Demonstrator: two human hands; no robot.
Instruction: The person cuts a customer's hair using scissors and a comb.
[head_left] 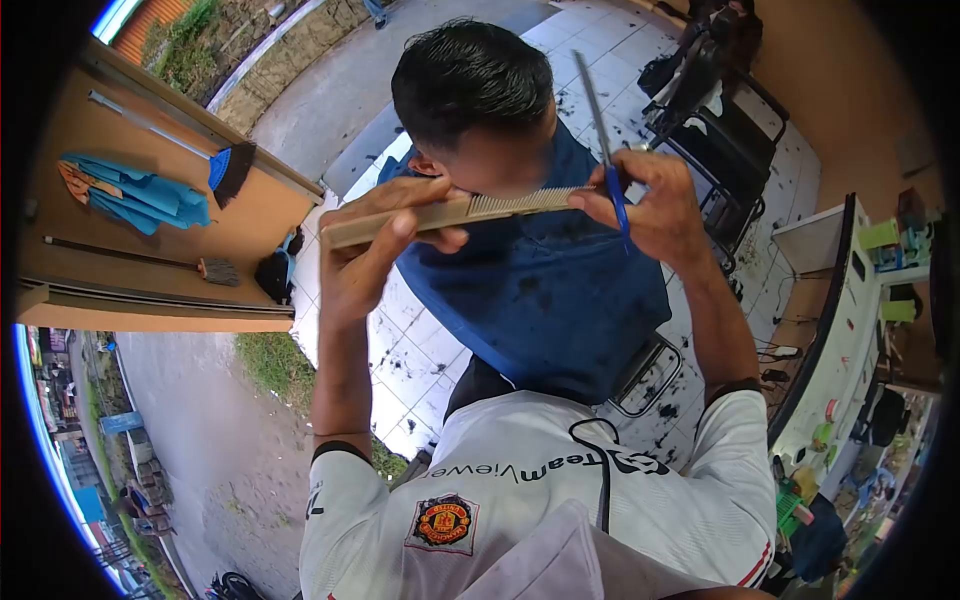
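My left hand is closed around the wide handle end of a tan comb, held nearly level in front of a seated person's face. In my right hand is a pair of scissors with blue handles, the long blade pointing up and away. The right thumb and fingers also touch the toothed end of the comb. The seated person has short dark hair and wears a blue cape with dark hair clippings on it.
Hair clippings lie on the white tiled floor. A black chair stands at the right, near a counter with a mirror-like panel. On the left, a broom and a blue cloth hang on the orange wall.
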